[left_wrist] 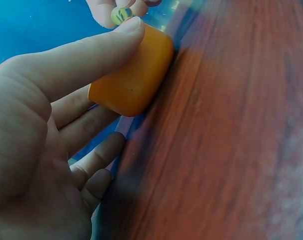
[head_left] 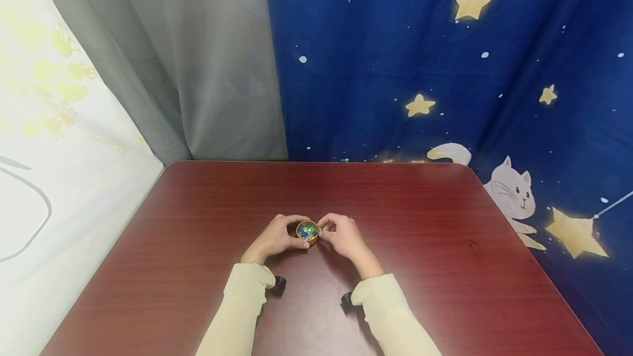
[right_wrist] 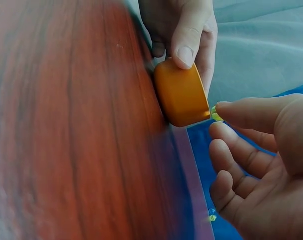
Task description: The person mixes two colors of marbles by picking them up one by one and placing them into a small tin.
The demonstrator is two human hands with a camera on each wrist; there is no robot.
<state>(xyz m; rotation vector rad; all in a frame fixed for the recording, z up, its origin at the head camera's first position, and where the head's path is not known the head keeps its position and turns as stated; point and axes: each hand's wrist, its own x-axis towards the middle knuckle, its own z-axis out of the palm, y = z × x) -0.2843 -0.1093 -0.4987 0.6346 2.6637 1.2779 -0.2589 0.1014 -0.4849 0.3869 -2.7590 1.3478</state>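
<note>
A small orange cup (head_left: 314, 242) sits near the middle of the table, with several green and blue glass marbles (head_left: 307, 230) inside. My left hand (head_left: 273, 239) grips the cup from the left, thumb on the near side and fingers round the far side. In the left wrist view the smooth orange wall of the cup (left_wrist: 134, 75) shows beneath my thumb. At the cup's right rim, my right hand (head_left: 346, 238) pinches a yellow-green marble (left_wrist: 121, 16) between thumb and index finger. The right wrist view has this marble (right_wrist: 216, 114) right beside the rim, partly covered by the thumb.
The reddish-brown wooden table (head_left: 420, 207) has rounded far corners. A few small marbles (head_left: 345, 160) lie at its far edge. Behind hang a grey curtain (head_left: 227, 70) and a blue one (head_left: 356, 70) with stars and a white cat; a pale curtain (head_left: 64, 180) borders the left side.
</note>
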